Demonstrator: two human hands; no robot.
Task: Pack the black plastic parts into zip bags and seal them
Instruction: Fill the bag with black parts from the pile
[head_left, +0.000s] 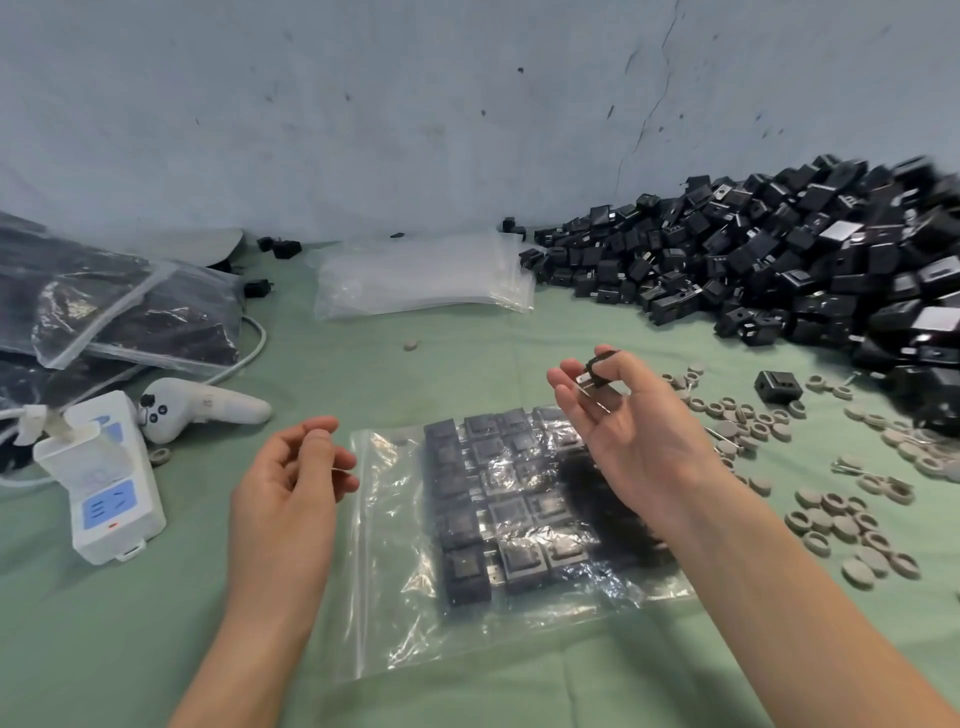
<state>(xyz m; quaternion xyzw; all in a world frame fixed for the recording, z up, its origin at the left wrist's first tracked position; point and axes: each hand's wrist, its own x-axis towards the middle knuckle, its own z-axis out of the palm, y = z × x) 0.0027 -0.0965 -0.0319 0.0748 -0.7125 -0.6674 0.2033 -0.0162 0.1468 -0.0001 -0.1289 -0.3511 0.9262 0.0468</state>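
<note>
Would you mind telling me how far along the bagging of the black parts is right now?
Done: several filled bags lie stacked at the left. In hand: the front zip bag holds rows of parts; the right hand pinches one more black part above it, the left hand hovers by its mouth. Left: a big pile of parts, a stack of empty bags, and sealing this one.

- left hand: bare, slim fingers, thumbnail short and plain
- right hand: bare, slim fingers, palm creases visible
- left forearm: bare as far as the frame edge
- right forearm: bare as far as the frame edge, looks wide from lens stretch
</note>
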